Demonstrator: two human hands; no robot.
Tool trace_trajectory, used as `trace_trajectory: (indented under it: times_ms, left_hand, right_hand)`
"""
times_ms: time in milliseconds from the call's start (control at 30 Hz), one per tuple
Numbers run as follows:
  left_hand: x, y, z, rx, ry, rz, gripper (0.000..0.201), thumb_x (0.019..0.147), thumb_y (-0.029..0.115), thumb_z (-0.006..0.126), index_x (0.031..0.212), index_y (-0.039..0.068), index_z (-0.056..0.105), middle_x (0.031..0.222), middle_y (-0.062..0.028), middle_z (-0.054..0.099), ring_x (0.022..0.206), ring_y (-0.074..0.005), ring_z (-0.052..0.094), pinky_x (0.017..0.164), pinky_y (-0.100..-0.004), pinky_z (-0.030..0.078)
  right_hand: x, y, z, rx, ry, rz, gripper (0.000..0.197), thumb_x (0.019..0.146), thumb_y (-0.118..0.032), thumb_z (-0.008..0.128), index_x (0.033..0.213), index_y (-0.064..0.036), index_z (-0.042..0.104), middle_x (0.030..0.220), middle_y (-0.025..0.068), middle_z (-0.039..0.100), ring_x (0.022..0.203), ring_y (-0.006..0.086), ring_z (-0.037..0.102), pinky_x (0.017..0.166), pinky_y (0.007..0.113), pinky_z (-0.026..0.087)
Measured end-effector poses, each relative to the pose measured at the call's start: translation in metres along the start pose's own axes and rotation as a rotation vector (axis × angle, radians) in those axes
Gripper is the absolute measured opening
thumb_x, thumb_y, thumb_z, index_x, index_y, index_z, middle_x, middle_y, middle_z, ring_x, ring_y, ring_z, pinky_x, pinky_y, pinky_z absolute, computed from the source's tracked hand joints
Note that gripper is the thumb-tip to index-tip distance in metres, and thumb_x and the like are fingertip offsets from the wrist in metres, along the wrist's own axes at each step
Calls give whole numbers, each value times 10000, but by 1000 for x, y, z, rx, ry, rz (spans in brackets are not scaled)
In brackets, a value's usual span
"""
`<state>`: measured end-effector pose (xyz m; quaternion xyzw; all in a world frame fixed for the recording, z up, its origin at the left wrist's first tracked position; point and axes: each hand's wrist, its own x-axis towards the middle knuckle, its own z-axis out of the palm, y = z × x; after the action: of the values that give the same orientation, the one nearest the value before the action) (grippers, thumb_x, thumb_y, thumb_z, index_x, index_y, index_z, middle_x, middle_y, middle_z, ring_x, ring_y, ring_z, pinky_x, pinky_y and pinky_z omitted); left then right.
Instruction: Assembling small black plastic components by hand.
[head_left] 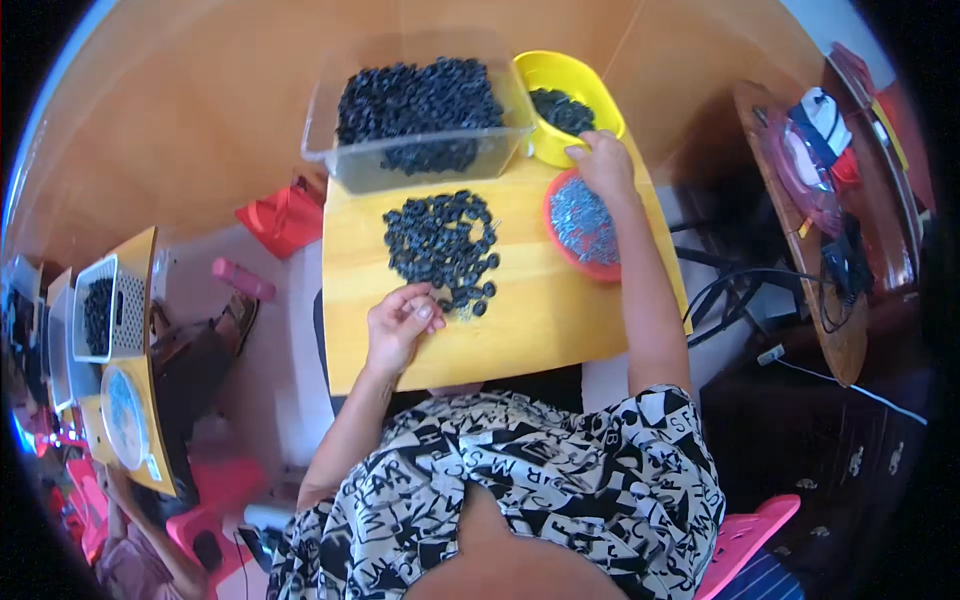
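Note:
My left hand (398, 326) is at the near left edge of a loose pile of small black ring-like parts (430, 240) on the table. Its thumb and fingers press together; whatever is between them is too small to name. At the near right rim of a yellow basin (540, 72), my right hand (606, 165) reaches in with bent fingers, thumb and fingertip slightly apart, and no held thing shows. More black parts (562, 111) lie in the basin. Under my right wrist stands a red bowl (552, 235) of small silvery metal pieces (583, 222).
A clear plastic tub (350, 175) heaped with black parts fills the table's (540, 330) far side. To the left, a person sits at another table with a white basket (125, 300) and a round tray (122, 415). A wooden stand (775, 200) with bags and cables is on the right.

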<state>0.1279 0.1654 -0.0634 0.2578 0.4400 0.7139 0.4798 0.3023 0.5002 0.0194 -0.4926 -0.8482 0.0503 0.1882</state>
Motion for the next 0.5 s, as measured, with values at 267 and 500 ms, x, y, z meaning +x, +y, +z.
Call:
trace_trajectory:
  times_ms: [267, 500]
  left_hand:
    - [-1, 7, -8, 54, 281, 79, 182, 866, 9, 558, 1032, -61, 585, 812, -135, 634, 670, -157, 598, 638, -252, 481]
    - [28, 27, -19, 1062, 244, 437, 173, 761, -17, 635, 933, -14, 656, 852, -131, 578, 723, -218, 581, 648, -272, 465]
  right_hand:
    - [-59, -8, -21, 30, 83, -106, 366, 770, -205, 642, 1073, -4, 608, 1036, 219, 587, 985, 357, 550, 856, 417, 436]
    - [-118, 15, 29, 37, -75, -110, 244, 772, -105, 621, 1004, -29, 630, 966, 209, 586, 908, 381, 558, 792, 443, 456]
